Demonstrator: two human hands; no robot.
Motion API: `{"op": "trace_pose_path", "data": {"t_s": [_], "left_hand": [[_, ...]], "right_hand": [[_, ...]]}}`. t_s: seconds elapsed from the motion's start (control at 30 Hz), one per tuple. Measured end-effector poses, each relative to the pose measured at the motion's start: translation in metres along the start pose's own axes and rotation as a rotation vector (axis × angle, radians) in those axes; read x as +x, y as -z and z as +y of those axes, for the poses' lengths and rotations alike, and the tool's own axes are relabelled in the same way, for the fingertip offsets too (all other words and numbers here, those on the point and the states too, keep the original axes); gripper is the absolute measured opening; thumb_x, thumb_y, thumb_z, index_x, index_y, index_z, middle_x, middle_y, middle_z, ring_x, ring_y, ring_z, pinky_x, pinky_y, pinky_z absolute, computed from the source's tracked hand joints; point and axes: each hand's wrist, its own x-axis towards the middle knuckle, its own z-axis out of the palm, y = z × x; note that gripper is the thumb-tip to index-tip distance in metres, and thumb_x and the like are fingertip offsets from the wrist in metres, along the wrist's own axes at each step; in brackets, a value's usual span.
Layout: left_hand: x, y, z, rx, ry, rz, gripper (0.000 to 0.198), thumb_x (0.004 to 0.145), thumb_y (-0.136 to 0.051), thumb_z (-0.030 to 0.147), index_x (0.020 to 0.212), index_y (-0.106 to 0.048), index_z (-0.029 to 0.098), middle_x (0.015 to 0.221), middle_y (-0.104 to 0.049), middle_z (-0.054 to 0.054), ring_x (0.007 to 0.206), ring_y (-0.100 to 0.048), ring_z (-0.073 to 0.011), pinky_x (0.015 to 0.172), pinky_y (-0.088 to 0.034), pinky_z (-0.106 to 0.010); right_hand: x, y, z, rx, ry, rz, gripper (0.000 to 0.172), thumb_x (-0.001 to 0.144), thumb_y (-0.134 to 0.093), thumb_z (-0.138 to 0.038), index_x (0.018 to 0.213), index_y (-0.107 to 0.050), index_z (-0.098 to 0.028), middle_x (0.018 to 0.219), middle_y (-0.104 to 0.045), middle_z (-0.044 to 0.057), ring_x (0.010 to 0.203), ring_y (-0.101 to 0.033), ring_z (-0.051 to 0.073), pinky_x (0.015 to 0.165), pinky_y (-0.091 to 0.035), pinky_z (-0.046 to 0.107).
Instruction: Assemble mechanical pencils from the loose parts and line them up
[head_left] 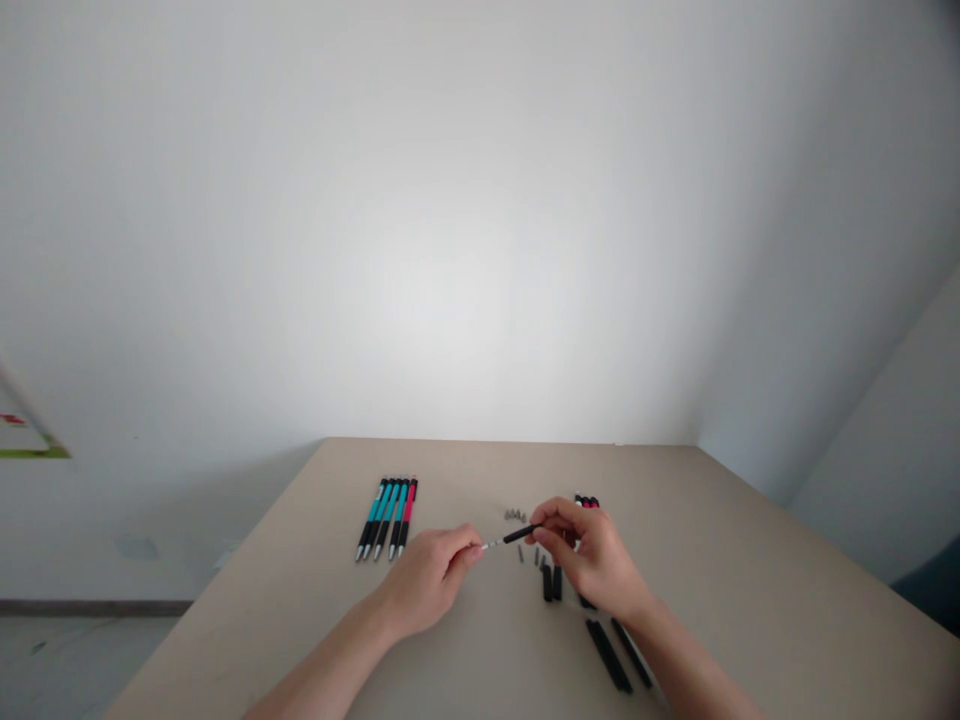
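Note:
My left hand is closed round a pen part, mostly hidden by the fingers. A thin pale rod sticks out of it to the right. My right hand pinches a black pen grip between thumb and fingertips. The rod's end meets the grip or lies in line with it; I cannot tell how far it goes in. Small silver pen tips and thin springs lie beyond and below the held parts. Two short black grips rest under my right hand.
Several assembled teal and pink pens lie in a row at the left on the beige table. Pink-and-black pen barrels are partly covered by my right hand. Long black sticks lie beside my right forearm. A white wall rises behind.

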Motion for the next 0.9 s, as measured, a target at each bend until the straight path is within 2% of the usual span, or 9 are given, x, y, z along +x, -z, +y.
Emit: {"op": "trace_pose_path", "data": {"t_s": [0.33,0.57,0.9], "left_hand": [[0.001,-0.001,0.001,0.015,0.011,-0.01,0.027,0.096,-0.038,0.03,0.08,-0.056,0.019,0.061,-0.05,0.004,0.058,-0.046,-0.0119,0.055,-0.029,-0.02],[0.0,-0.003,-0.001,-0.038,0.088,-0.038,0.015,0.091,-0.049,0.03,0.098,-0.059,0.021,0.064,-0.057,0.004,0.062,-0.052,-0.0138,0.058,-0.034,-0.02],[0.0,0.0,0.003,-0.066,0.087,-0.056,0.006,0.088,-0.051,0.025,0.09,-0.055,0.021,0.066,-0.057,0.005,0.059,-0.049,-0.0123,0.056,-0.033,-0.019]], "right_hand": [[-0.001,-0.008,0.002,0.002,0.037,-0.034,0.012,0.087,-0.051,-0.026,0.086,-0.06,-0.018,0.067,-0.068,0.0,0.054,-0.051,0.011,0.051,-0.035,0.021],[-0.002,-0.02,-0.002,-0.013,0.033,-0.062,0.014,0.086,-0.054,-0.029,0.085,-0.063,-0.018,0.062,-0.063,-0.001,0.052,-0.049,0.011,0.048,-0.034,0.021],[-0.001,-0.03,-0.007,0.018,0.02,-0.089,0.015,0.087,-0.054,-0.03,0.082,-0.064,-0.019,0.062,-0.063,-0.002,0.051,-0.05,0.01,0.049,-0.034,0.02]]}}
